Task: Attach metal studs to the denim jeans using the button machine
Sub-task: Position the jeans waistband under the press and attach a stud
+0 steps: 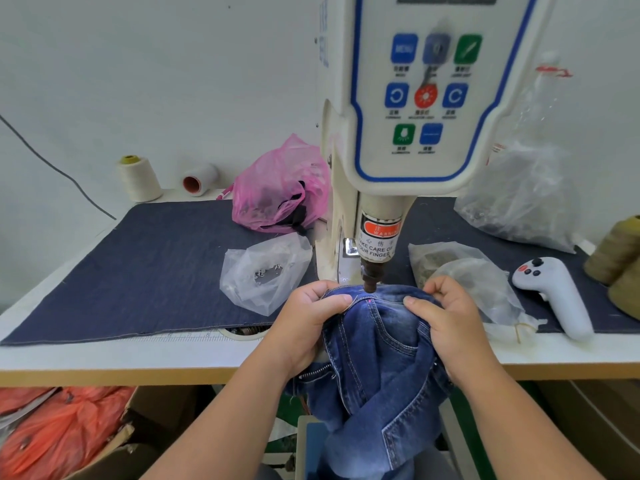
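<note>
Left hand (pixel 309 318) and right hand (pixel 446 318) both grip the denim jeans (pixel 377 344), fingers curled into the fabric. Waistband edge sits right under the button machine (pixel 415 98) punch tip (pixel 369 285), between the hands.

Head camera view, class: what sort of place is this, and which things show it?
Probably a garment workshop. A button machine with a finger-warning label stands on the worktable, both hands hold denim jeans under its punch, and thread cones stand at the back.
</note>
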A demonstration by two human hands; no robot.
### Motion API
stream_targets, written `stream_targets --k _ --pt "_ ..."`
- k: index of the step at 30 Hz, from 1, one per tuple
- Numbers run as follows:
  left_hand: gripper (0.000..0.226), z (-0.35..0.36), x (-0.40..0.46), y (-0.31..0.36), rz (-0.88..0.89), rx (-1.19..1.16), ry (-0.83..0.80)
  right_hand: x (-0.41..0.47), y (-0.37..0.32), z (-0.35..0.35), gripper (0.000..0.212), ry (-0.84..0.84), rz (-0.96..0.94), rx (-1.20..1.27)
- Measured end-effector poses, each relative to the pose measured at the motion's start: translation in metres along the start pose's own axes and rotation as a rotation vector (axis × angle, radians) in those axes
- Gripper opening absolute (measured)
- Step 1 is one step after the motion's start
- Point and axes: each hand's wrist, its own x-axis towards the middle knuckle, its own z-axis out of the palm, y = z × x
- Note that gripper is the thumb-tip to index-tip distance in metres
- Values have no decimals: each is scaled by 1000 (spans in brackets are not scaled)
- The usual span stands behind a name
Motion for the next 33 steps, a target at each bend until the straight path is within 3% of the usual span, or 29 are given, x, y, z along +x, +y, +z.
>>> stream_targets --k 33 --pt "27 -4 0 -1 -2 -44 -48 4 -2 1 15 -40 89 82"
